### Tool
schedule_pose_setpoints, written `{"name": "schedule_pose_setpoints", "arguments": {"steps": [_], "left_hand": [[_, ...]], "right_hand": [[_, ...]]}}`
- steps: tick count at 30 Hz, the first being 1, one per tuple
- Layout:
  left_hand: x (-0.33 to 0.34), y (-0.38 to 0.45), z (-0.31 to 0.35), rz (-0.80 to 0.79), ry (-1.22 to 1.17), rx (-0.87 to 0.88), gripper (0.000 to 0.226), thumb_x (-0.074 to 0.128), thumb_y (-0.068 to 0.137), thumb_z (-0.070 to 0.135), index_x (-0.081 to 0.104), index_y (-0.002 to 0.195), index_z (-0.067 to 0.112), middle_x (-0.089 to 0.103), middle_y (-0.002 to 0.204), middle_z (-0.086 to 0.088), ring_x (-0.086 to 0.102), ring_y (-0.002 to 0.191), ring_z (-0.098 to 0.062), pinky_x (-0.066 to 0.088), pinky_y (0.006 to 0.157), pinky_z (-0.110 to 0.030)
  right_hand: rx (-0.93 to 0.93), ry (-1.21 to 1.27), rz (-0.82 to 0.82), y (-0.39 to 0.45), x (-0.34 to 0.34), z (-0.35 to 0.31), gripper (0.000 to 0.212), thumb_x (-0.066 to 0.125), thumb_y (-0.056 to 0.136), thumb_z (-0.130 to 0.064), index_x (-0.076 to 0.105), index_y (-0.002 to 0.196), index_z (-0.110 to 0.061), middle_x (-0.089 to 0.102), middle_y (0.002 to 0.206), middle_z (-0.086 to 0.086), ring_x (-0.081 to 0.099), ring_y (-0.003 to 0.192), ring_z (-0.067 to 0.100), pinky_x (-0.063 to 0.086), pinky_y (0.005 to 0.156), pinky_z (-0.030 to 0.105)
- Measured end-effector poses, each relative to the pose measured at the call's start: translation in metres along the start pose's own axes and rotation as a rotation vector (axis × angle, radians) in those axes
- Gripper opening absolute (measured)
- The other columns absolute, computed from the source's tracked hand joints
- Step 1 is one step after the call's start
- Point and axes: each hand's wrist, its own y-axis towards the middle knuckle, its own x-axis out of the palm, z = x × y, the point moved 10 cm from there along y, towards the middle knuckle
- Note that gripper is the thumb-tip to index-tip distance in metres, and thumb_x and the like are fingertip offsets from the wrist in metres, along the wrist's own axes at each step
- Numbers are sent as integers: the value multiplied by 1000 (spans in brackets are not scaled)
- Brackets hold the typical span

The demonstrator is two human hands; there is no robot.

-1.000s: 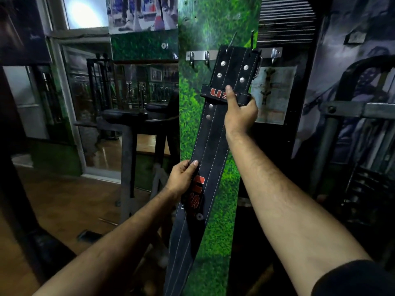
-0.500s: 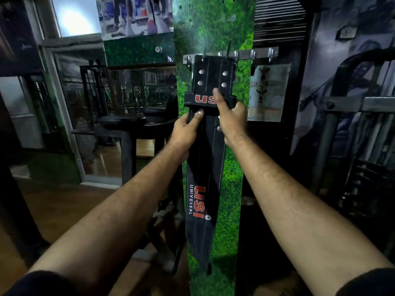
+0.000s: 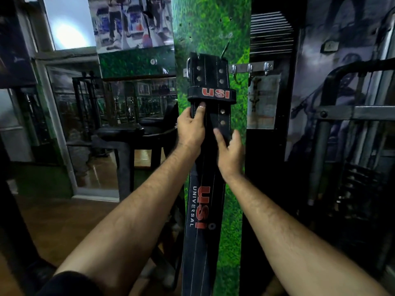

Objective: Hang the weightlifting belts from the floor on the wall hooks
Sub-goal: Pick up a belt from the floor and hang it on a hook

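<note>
Both hands have slid down below the keeper loop; the belt (image 3: 208, 146) hangs straight at frame centre from the hook rail (image 3: 250, 68) on the green panel (image 3: 237, 116). Left hand (image 3: 191, 129) clasps its left edge, thumb across. Right hand (image 3: 229, 151) looks released, fingers merely resting, though blurred.

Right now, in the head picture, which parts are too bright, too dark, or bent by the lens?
Head view: the window pane at upper left is blown out white; the gym frame on the right sinks into shadow; the black leather weightlifting belt on the green grass-pattern panel is readable; forearms stretch near the edges, wide-angle distortion.
</note>
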Motion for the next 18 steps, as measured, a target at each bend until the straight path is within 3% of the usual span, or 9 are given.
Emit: {"name": "schedule_pose_setpoints", "arguments": {"steps": [1, 3, 7, 9, 11, 13, 15, 17, 18], "left_hand": [[-2, 1, 2, 12, -4, 3, 18, 61, 97, 27, 63, 91, 10, 69, 81, -4, 63, 78, -16, 56, 75, -36], [-5, 3, 2, 22, -21, -12, 23, 61, 96, 30, 64, 96, 7, 70, 84, -6, 64, 79, -16, 57, 79, -40], [-22, 4, -11, 70, -67, -71, 17, 61, 96, 29, 63, 89, 13, 70, 87, -6, 65, 81, -16, 58, 83, -40], [-32, 8, -13, 105, -56, -100, 20, 61, 96, 32, 63, 85, 14, 70, 87, -5, 63, 82, -17, 56, 87, -45], [-43, 11, -17, 138, -47, -139, 23, 61, 95, 34, 62, 82, 15, 68, 86, -5, 61, 82, -16, 55, 89, -46], [-49, 11, -24, 155, -55, -184, 24, 60, 96, 34, 62, 82, 15, 70, 89, -8, 63, 83, -18, 56, 88, -45], [-53, 9, -35, 157, -74, -227, 25, 60, 96, 35, 63, 84, 14, 73, 96, -11, 68, 88, -22, 58, 90, -47], [-58, 10, -44, 165, -107, -262, 25, 60, 96, 36, 64, 87, 13, 75, 101, -13, 71, 95, -28, 57, 91, -49], [-60, 10, -44, 169, -119, -276, 26, 60, 96, 37, 65, 88, 13, 75, 102, -14, 72, 98, -30, 58, 91, -49]], "right_hand": [[20, 3, -11, -14, 2, 12, 40, 67, 90, -46, 52, 84, -9, 59, 67, 8, 52, 58, 12, 41, 54, 31], [74, 56, -56, -39, 6, 35, 43, 61, 86, -60, 53, 81, -18, 65, 73, -1, 59, 64, 10, 50, 60, 40], [228, -10, -261, -64, 17, 76, 45, 56, 87, -66, 66, 101, -25, 75, 94, -5, 72, 87, 12, 57, 75, 35], [282, -104, -362, -71, 18, 95, 64, 54, 83, -75, 68, 108, -18, 75, 97, -5, 71, 90, 13, 56, 81, 34], [386, -144, -384, -72, 17, 105, 76, 52, 77, -84, 67, 103, -13, 73, 94, -5, 68, 90, 14, 55, 81, 32], [449, -42, -329, -59, 19, 85, 54, 53, 88, -69, 64, 103, -19, 66, 97, -9, 63, 93, 11, 48, 79, 22], [382, 41, -298, -31, 30, 52, 57, 52, 86, -73, 59, 114, -24, 57, 103, -8, 55, 98, 11, 41, 86, 23], [281, 43, -289, -6, 40, 23, 54, 54, 84, -76, 58, 96, -23, 51, 89, -1, 48, 84, 12, 39, 77, 29], [221, 24, -290, 1, 44, 10, 46, 57, 89, -65, 56, 82, -20, 48, 76, 1, 45, 71, 12, 37, 68, 30]]}}
